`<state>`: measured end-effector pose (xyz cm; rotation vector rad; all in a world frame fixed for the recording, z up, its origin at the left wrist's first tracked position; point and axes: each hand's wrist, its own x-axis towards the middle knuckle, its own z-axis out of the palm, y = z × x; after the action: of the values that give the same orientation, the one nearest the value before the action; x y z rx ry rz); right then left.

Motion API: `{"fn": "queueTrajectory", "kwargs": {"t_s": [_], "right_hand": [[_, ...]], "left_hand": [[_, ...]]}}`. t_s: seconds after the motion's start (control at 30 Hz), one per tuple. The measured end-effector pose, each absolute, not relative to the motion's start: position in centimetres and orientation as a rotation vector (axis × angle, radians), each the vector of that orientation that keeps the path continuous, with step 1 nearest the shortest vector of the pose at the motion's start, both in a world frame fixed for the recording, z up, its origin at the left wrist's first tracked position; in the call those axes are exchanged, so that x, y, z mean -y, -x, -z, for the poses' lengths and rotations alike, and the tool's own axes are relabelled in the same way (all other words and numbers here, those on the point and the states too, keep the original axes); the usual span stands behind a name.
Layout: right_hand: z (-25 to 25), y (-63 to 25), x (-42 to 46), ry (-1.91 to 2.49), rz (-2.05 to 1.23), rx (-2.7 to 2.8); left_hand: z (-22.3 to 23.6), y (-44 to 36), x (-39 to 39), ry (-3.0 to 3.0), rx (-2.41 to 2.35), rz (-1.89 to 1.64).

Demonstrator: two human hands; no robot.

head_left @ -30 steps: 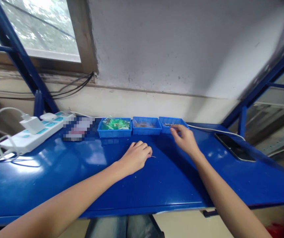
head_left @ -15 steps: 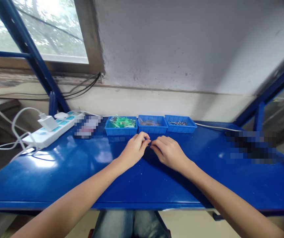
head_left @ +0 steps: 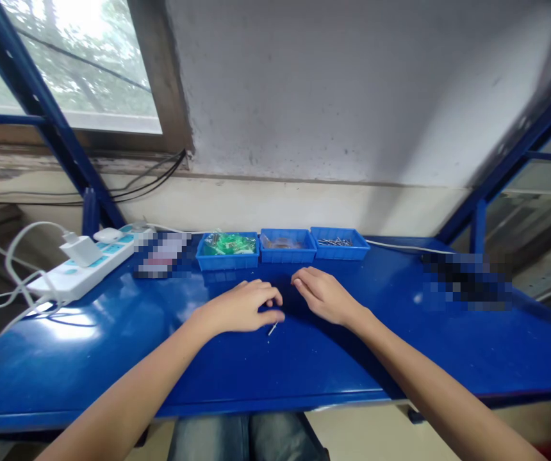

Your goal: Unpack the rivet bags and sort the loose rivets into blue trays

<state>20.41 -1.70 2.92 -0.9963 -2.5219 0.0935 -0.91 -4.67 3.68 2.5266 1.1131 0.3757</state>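
Note:
My left hand [head_left: 249,306] is low over the blue tabletop, its thumb and fingers apart. Just beneath the thumb tip lies a small thin metal piece [head_left: 272,328], perhaps a screw; whether the thumb touches it I cannot tell. Opposite, my right hand [head_left: 323,294] has its fingertips pressed together, and anything between them is hidden. Behind the hands stand three blue bins: one with green pieces in clear plastic [head_left: 230,243], one with small brownish pieces in clear plastic [head_left: 284,244], and one with thin metal screw-like pieces [head_left: 336,242].
A white power strip [head_left: 71,278] with a plugged-in charger [head_left: 81,248] and looping cables occupies the table's left side. Beside it is a blurred-out phone-like object [head_left: 163,255]. A dark pixelated object [head_left: 468,278] lies at the right. Blue frame posts rise at both sides.
My hands have parted from their shared pinch. The left has come down and nearer me with its fingers spread, and the metal piece now shows under its thumb. The view has shifted slightly.

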Motion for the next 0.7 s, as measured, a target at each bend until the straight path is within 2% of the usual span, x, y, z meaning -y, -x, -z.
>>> {"fn": "queueTrajectory", "kwargs": {"t_s": [0.2, 0.43, 0.7], "right_hand": [[-3.0, -20.9, 1.3, 0.935, -0.183, 2.525], [-2.0, -19.5, 1.5, 0.830, -0.179, 2.587], [-1.7, -19.1, 2.3, 0.754, -0.095, 2.599]], "left_hand": [[-3.1, 0.8, 4.6, -2.583, -1.184, -0.276], [-1.5, 0.6, 3.0, -2.330, -1.331, -0.554], [-1.8, -0.5, 3.7, -2.002, -1.326, -0.793]]}}
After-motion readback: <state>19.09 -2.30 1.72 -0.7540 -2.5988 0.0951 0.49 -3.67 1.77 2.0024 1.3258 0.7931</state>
